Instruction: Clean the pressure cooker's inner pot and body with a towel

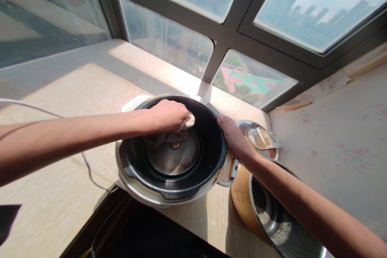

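Note:
An open electric pressure cooker body [145, 187] stands on a beige counter, its black inner wall and round metal heating plate [175, 157] exposed. My left hand [167, 115] is closed round a crumpled pale cloth [188, 122] and reaches over the far rim into the cooker. My right hand [234, 137] lies on the cooker's right rim, fingers wrapped against its edge.
The cooker's lid [259, 137] lies behind my right hand. A gold inner pot [242, 205] sits at lower right, under my right forearm. A white power cord [36, 109] crosses the counter at left. Windows line the back. A dark surface [145, 234] lies in front.

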